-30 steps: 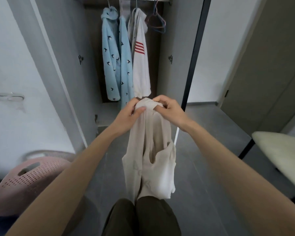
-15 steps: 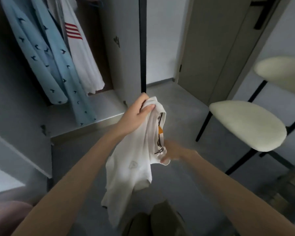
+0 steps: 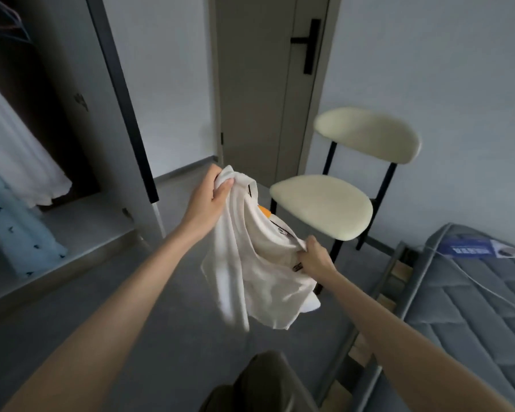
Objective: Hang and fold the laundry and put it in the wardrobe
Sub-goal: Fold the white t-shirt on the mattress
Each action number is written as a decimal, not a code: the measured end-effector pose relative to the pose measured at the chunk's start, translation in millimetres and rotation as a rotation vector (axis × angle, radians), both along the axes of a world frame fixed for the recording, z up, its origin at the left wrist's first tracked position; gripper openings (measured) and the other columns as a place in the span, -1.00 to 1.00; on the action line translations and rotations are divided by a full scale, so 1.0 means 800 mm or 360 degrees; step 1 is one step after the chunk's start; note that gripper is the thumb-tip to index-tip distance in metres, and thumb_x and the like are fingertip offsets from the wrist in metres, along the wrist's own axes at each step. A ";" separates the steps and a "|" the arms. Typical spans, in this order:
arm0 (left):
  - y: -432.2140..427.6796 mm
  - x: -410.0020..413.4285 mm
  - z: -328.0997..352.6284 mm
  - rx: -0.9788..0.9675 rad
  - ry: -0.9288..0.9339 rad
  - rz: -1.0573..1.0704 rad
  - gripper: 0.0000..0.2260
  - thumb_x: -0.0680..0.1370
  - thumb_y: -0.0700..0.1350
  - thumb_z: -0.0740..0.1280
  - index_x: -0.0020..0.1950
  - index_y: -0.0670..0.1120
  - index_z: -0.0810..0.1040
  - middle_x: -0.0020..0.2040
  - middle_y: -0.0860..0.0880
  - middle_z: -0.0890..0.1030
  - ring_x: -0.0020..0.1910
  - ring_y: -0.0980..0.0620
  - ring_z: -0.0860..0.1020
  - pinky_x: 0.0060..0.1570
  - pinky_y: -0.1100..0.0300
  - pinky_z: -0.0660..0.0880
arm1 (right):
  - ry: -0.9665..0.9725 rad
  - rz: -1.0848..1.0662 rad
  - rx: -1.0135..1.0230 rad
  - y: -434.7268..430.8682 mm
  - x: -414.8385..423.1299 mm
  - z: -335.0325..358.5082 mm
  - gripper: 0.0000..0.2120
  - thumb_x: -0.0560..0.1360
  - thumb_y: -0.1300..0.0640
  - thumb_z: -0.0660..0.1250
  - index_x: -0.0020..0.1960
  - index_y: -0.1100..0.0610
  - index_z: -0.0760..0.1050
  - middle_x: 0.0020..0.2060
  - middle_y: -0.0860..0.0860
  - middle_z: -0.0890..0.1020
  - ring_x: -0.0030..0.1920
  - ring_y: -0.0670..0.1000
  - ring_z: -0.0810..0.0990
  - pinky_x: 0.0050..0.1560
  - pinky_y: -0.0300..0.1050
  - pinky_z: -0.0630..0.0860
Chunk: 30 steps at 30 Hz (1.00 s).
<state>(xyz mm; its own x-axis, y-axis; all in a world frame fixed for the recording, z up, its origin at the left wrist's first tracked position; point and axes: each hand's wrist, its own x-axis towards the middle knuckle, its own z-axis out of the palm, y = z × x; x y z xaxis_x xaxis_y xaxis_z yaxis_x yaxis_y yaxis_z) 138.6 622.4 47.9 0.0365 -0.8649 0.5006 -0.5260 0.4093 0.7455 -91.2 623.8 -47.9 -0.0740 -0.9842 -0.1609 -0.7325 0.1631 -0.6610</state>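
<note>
The person is holding a crumpled white cotton T-shirt (image 3: 250,263) in mid-air over the grey floor, between the open grey wardrobe (image 3: 72,93) at the left and the cream padded chair with black metal legs (image 3: 321,206) at the far right. The left hand (image 3: 211,200) is gripping the top of the shirt, fingers (image 3: 225,187) curled over a bunched fold. The right hand (image 3: 312,257), lower and nearer the chair, is pinching an edge, fingers (image 3: 305,248) clamped on the cloth. The shirt's long axis is running slantwise from the upper left grip down to the lower right one, and the rest is hanging loose below both.

An orange patch (image 3: 263,210) and dark printed lines are showing on the shirt. A small dark tag (image 3: 298,266) by the right hand is too blurred to read. The blue label (image 3: 470,249) on the grey quilted mattress (image 3: 473,307) is carrying white writing, also unreadable.
</note>
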 end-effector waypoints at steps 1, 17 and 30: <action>0.000 -0.004 -0.005 0.0007 0.0019 0.0053 -0.84 0.61 -0.11 0.18 -0.13 -0.11 0.28 -0.35 0.06 0.27 -0.44 0.20 0.28 -0.40 0.35 0.24 | -0.0178 -0.0148 -0.0059 0.001 -0.012 0.007 -0.91 0.51 0.23 0.10 0.01 0.20 0.27 -0.08 0.13 0.48 -0.11 0.15 0.47 -0.17 -0.06 0.36; -0.038 -0.035 -0.084 0.0308 0.0255 0.0523 -0.86 0.60 -0.14 0.16 -0.12 -0.15 0.26 -0.32 0.06 0.31 -0.21 0.00 0.34 -0.29 0.18 0.17 | 0.0489 0.0574 -0.0034 -0.019 -0.101 0.031 -0.28 0.33 0.38 0.35 0.37 0.01 0.13 0.01 0.16 0.39 -0.01 0.19 0.46 -0.07 0.04 0.48; -0.104 -0.081 -0.094 0.0304 0.0126 0.0219 -0.80 0.61 -0.06 0.20 -0.07 -0.16 0.27 -0.30 0.03 0.32 -0.21 -0.01 0.34 -0.34 0.15 0.19 | -0.0087 -0.0308 -0.0531 -0.040 -0.150 0.022 -0.82 0.57 0.08 0.23 -0.09 0.18 0.51 -0.28 0.13 0.58 -0.23 0.14 0.49 -0.32 -0.09 0.32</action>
<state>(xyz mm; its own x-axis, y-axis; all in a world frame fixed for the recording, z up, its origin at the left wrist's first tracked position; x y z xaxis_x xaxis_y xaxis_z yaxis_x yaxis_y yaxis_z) 73.4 539.0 -27.6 0.1931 -0.9277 0.3194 -0.5038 0.1856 0.8436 -211.2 591.8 -30.5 -0.2637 -0.9518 0.1567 -0.6716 0.0645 -0.7381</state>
